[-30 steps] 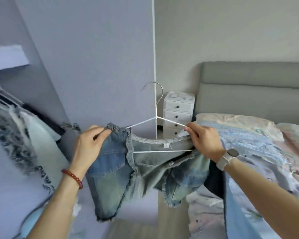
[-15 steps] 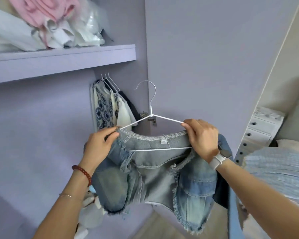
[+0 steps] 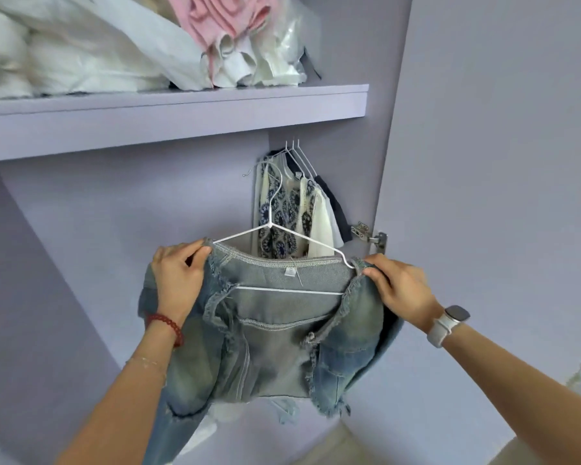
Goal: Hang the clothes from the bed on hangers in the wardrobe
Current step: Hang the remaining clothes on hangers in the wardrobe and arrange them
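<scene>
Head view looks into the wardrobe: a denim jacket point(image 3: 275, 333) sits at centre, draped on a white wire hanger point(image 3: 282, 236). The left hand point(image 3: 178, 280), at nine o'clock of the garment, pinches one shoulder, and the right hand point(image 3: 403, 290), at three o'clock, grips the other, probably so the denim stays spread and cannot slide off. Hung clothes point(image 3: 292, 209) wait at twelve o'clock beneath the shelf point(image 3: 182, 112), likely marking where the hook should go.
</scene>
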`<state>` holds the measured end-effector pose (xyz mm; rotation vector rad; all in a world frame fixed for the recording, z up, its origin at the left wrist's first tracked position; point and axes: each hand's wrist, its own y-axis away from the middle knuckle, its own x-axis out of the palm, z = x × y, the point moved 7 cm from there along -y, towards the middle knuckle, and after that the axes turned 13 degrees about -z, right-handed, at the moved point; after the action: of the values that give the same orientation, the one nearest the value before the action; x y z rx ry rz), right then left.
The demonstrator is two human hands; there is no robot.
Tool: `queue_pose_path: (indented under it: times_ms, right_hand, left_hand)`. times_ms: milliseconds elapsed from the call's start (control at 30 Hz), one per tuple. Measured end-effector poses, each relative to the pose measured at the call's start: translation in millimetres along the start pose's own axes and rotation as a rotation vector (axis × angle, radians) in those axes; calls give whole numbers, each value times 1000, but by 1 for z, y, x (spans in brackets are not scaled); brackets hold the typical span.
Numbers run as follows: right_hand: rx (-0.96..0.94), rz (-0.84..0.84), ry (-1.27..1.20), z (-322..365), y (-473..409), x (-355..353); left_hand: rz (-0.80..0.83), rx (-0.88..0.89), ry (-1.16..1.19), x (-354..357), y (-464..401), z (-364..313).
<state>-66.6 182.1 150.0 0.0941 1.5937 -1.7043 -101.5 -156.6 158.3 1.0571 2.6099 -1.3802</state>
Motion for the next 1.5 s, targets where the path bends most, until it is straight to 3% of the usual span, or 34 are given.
queue_pose_path:
  times_ms: [167, 300, 467, 633, 900, 1100, 1267, 1500]
  right_hand:
    - [50, -200, -14, 30, -15, 25]
    - [140, -239, -43, 38, -28, 50]
    - [447, -204, -149, 21, -57, 81]
    - [542, -250, -221, 5, -104, 112]
    - [604, -221, -226, -30, -164, 176]
    - [725, -90, -258, -52, -177, 225]
    - [772, 55, -244, -62, -178, 248]
    - [654, 247, -196, -56, -165, 241]
  left_hand:
    - [4, -19, -150, 4, -16, 22]
    - [-126, 241, -163, -5, -26, -23]
    - [-287, 553, -251, 0, -46, -84]
    - [-278, 695, -482, 40, -81, -117]
    - [-369, 669, -698, 90, -114, -97]
    - [-466, 719, -738, 96, -121, -87]
    - [-448, 716, -759, 99, -121, -86]
    - [-375, 693, -769, 98, -120, -87]
